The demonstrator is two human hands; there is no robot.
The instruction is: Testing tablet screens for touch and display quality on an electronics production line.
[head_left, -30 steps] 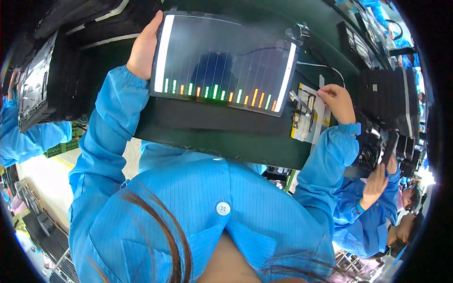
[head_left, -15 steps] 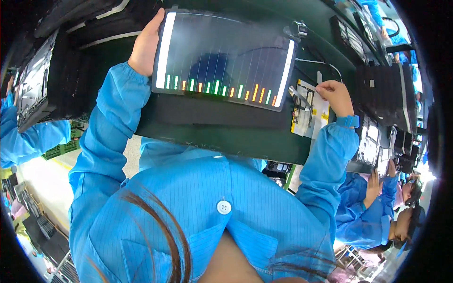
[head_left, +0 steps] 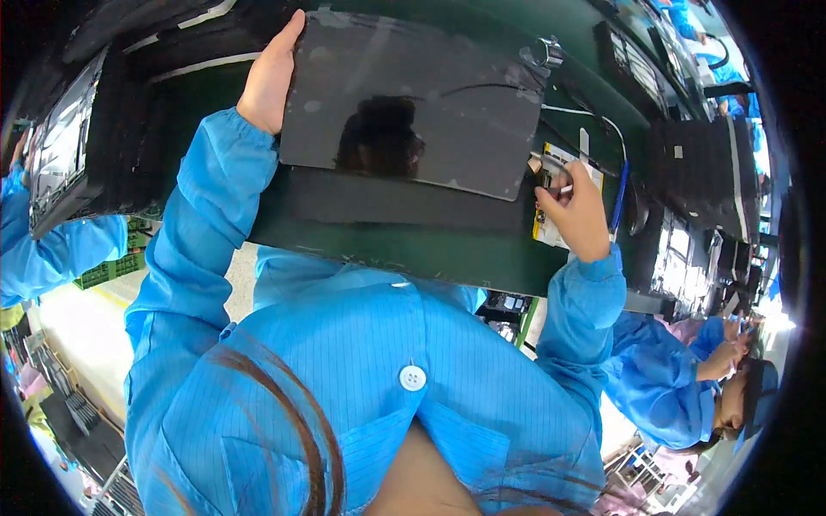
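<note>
My left hand (head_left: 268,86) grips the left edge of a dark display panel (head_left: 413,103), whose glossy face shows smudges and a reflection. The panel stands across a dark green work surface, its screen unlit. At the panel's lower right corner, my right hand (head_left: 581,206) pinches a short dark ribbon cable (head_left: 557,168) between thumb and fingers. Beneath that hand lies a small test board (head_left: 542,225) with yellow edges and a white face, partly hidden by the fingers. A shiny metal cylinder (head_left: 549,53) sits by the panel's upper right corner.
A white cable with a blue length (head_left: 620,193) curves right of the board. Black stacked foam-like trays (head_left: 701,176) stand farther right, and a dark rack of panels (head_left: 73,146) is at left. A co-worker in blue (head_left: 662,378) sits at lower right.
The panel's lit bars and white side strips have gone dark. My right hand has moved left and down from the board's right edge onto the cable. My left hand keeps its hold.
</note>
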